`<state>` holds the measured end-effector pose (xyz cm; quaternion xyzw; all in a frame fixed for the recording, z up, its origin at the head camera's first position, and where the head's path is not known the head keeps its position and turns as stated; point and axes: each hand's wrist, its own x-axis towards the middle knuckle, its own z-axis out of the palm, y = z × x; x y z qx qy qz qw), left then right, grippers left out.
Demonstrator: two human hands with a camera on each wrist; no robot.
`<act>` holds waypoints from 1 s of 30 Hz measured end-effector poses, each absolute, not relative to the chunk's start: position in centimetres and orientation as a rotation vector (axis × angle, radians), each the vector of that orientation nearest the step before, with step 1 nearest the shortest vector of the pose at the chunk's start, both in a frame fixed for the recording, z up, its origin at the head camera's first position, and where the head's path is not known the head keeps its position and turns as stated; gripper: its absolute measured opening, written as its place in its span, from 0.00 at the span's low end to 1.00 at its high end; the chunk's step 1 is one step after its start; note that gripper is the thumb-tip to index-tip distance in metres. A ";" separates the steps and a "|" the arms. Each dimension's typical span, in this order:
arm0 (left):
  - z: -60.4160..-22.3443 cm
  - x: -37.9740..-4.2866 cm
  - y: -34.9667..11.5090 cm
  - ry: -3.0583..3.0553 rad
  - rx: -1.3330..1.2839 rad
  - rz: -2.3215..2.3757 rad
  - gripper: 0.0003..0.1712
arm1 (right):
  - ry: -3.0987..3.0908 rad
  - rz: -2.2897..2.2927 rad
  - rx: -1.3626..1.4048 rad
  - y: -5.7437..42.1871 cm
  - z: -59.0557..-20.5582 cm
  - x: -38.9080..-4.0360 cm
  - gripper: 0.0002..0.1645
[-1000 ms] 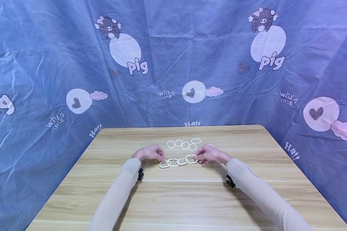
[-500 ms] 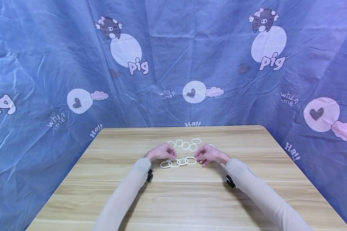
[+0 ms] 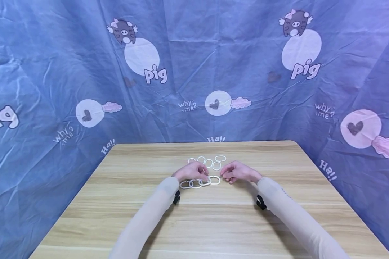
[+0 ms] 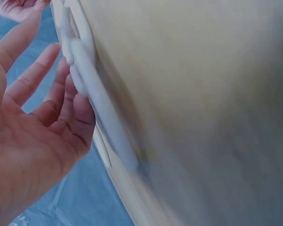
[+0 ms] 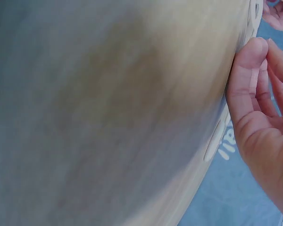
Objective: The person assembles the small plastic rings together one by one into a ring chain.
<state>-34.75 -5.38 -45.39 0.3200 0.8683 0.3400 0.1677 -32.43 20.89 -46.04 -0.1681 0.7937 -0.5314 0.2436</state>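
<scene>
A short chain of white plastic links (image 3: 215, 184) lies across the middle of the table; it also shows large in the left wrist view as white links (image 4: 106, 103). My left hand (image 3: 192, 171) reaches over the chain from behind, fingertips close to its right half. In the left wrist view, the fingers of this left hand (image 4: 47, 108) are spread and loosely bent beside the links, pinching none. Just past the chain's right end is my right hand (image 3: 238, 171). Its thumb and forefinger come close together in the right wrist view, with no link visible between them.
Behind the hands lie several loose white links, among them an oval one (image 3: 220, 155); my left hand partly covers this group. The wooden table (image 3: 201, 223) runs back to a blue printed cloth (image 3: 188, 72) hanging behind and at both sides.
My left hand has moved right along the chain, from its left end to its right half. The right hand has let go of the end link and shifted slightly right.
</scene>
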 end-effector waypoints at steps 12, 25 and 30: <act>-45.4 -34.0 -3.7 2.483 0.882 0.895 0.17 | 2.283 -1.527 -0.406 24.0 -45.2 -33.4 0.20; -45.5 -34.0 -4.1 2.427 0.831 0.920 0.11 | 2.397 -1.548 -0.293 26.8 -45.4 -34.1 0.19; -45.7 -34.2 -4.4 2.405 0.873 0.947 0.06 | 2.439 -1.444 -0.327 27.0 -45.8 -34.4 0.19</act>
